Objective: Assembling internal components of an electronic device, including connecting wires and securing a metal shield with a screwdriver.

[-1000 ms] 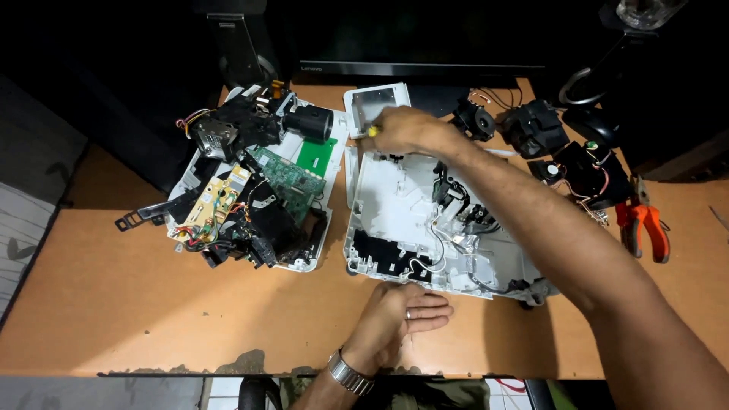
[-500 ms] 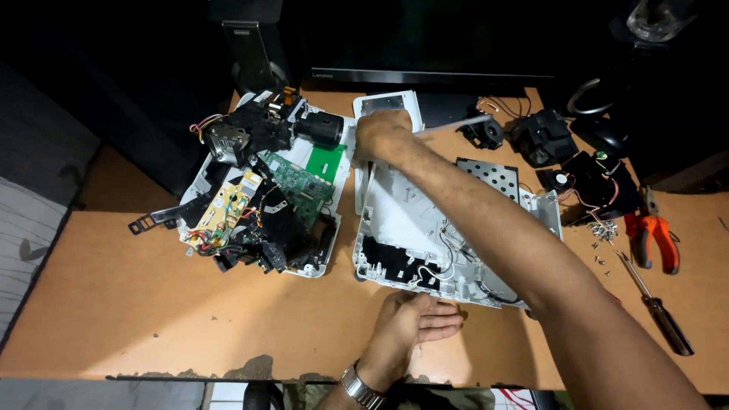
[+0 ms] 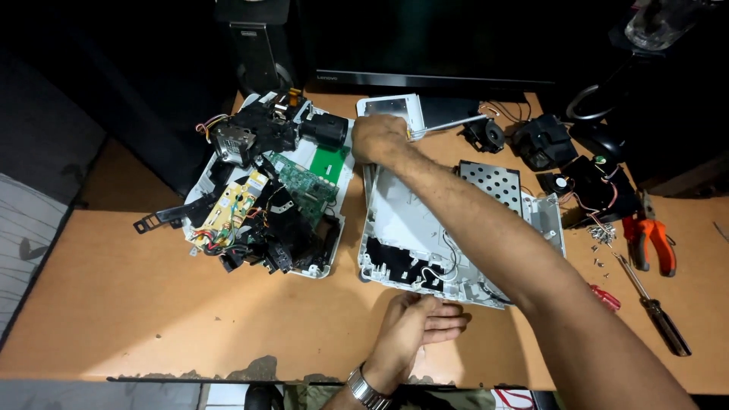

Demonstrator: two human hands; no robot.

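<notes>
Right hand (image 3: 377, 138) reaches across the white casing (image 3: 425, 228), grip pinching a screwdriver (image 3: 448, 125) at the far corner; left hand (image 3: 414, 328) lies flat, fingers spread, on the tabletop (image 3: 114, 304). Boards and parts (image 3: 258, 205) already pulled; black pieces remain inside. The arm hides the casing's middle, the tool's tip unseen.

Dark, flat, rectangular monitor screen (image 3: 425, 38) at the desk's far edge, black-framed.
</notes>
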